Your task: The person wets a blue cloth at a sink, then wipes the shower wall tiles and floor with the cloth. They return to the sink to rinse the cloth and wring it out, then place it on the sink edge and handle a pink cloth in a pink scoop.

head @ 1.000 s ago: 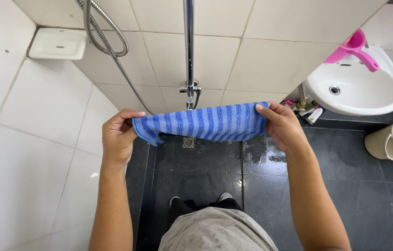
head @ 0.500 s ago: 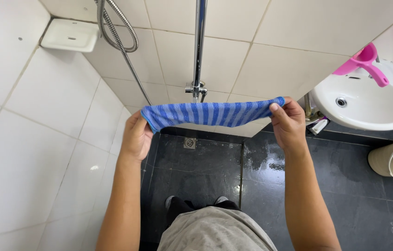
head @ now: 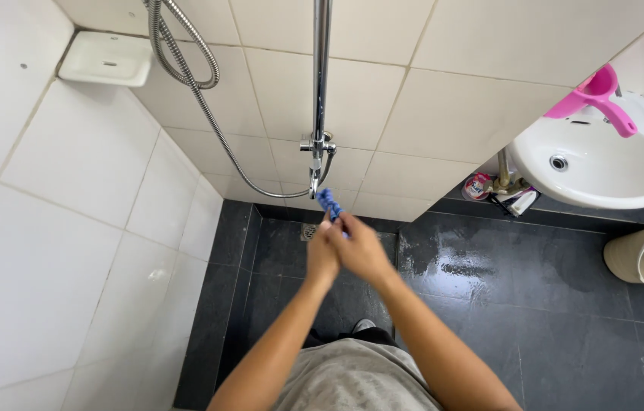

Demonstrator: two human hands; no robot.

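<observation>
Blue striped cloth (head: pixel 329 202): bunched, clenched in the grip of left hand (head: pixel 322 255) and right hand (head: pixel 362 250), pressed together, below the shower pipe (head: pixel 321 84), above dark floor (head: pixel 489 281).

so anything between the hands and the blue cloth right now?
No. Both hands are already on it: the left hand and right hand are pressed together around the bunched blue cloth, whose end sticks up above the fingers. Nothing visible sits between them.
</observation>
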